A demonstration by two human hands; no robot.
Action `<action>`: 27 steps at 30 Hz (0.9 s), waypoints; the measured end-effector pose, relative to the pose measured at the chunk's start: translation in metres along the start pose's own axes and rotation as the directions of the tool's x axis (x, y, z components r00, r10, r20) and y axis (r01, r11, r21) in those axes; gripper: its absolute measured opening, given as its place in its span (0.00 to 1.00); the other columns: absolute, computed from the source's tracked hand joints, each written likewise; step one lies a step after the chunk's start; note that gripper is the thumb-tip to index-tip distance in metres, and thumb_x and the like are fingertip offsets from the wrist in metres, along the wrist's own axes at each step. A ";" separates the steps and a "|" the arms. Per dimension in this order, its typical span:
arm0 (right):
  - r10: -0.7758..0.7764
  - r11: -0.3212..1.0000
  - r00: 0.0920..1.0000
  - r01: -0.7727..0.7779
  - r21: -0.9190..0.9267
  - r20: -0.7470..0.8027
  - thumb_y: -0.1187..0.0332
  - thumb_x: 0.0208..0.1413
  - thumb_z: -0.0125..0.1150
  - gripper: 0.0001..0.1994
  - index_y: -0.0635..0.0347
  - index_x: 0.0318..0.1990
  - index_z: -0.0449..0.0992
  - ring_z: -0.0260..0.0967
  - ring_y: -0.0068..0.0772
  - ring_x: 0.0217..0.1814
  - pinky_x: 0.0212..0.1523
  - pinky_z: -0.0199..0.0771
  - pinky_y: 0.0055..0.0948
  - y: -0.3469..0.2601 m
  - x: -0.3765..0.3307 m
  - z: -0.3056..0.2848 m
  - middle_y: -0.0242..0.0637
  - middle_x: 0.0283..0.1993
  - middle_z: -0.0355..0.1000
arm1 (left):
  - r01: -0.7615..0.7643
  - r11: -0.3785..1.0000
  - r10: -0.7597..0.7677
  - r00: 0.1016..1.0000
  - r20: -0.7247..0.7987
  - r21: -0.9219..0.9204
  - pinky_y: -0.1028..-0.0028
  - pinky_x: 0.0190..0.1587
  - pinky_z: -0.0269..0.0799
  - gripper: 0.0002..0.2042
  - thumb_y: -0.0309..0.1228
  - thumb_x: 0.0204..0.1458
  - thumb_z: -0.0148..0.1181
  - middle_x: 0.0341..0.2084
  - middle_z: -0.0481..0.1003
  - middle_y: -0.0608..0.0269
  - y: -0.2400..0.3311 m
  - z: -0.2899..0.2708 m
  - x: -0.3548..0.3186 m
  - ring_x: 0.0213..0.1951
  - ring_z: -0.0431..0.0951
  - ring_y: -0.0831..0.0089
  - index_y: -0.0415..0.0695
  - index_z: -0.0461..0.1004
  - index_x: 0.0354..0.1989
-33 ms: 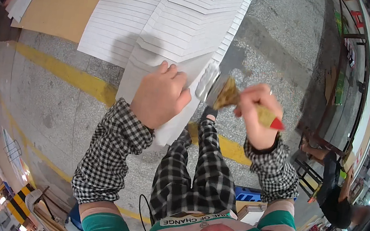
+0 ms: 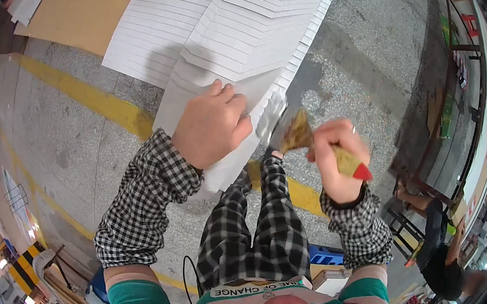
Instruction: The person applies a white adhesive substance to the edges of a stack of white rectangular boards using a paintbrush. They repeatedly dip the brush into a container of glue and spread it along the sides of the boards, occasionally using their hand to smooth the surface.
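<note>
Pressed down on a fanned row of overlapping white sheets is my left hand, with its thumb apart from the fingers. The hand rests on the near sheet, close to its right edge. My right hand grips a wide flat brush by its yellowish wooden handle, which has a red end. The brush head is smeared with motion and looks whitish. It lies along the sheets' right edge, to the right of my left hand; whether it touches the paper, I cannot tell.
A brown board lies at the far left, with a person's hand by white papers beyond it. Yellow lines cross the speckled floor. A dark-framed rack stands at the right, and another person is below it.
The brush and my right hand have shifted slightly, and the brush head's angle has changed a little. My left hand and the sheets stay in place.
</note>
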State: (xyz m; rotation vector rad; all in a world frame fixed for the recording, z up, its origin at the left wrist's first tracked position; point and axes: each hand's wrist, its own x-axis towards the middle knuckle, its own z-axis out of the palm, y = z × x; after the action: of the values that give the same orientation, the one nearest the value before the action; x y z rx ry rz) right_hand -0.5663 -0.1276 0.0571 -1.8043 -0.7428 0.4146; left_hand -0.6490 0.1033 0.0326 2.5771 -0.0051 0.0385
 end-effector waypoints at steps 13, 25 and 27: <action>0.173 0.977 0.961 -0.139 0.163 -0.216 0.75 0.52 0.57 0.04 0.66 0.27 0.71 0.70 0.29 0.30 0.31 0.69 0.26 -0.031 -0.006 0.004 0.41 0.32 0.70 | -0.102 0.995 0.104 0.986 -0.130 0.019 0.58 0.50 0.74 0.12 0.29 0.45 0.59 0.33 0.77 0.38 -0.006 0.008 0.000 0.42 0.77 0.43 0.30 0.76 0.34; 0.205 0.951 0.959 -0.148 0.273 -0.194 0.68 0.57 0.56 0.10 0.68 0.30 0.72 0.71 0.26 0.25 0.29 0.72 0.23 -0.012 -0.049 -0.008 0.43 0.38 0.70 | 0.192 0.937 -0.111 0.956 -0.272 0.293 0.60 0.55 0.69 0.21 0.32 0.49 0.59 0.54 0.68 0.37 0.019 0.044 -0.050 0.60 0.65 0.47 0.32 0.71 0.50; 0.173 0.960 0.970 -0.126 0.251 -0.172 0.68 0.57 0.57 0.10 0.68 0.30 0.72 0.70 0.26 0.24 0.28 0.72 0.23 -0.012 -0.049 -0.008 0.43 0.37 0.70 | 0.160 0.943 -0.086 0.964 -0.250 0.293 0.60 0.55 0.69 0.19 0.31 0.50 0.58 0.53 0.69 0.38 0.016 0.044 -0.063 0.59 0.66 0.47 0.32 0.71 0.49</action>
State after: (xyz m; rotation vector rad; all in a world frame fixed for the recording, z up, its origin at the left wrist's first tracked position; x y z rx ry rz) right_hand -0.6017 -0.1635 0.0673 -1.6500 -0.4037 0.4039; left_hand -0.7109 0.0659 0.0020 2.8648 0.2723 0.3209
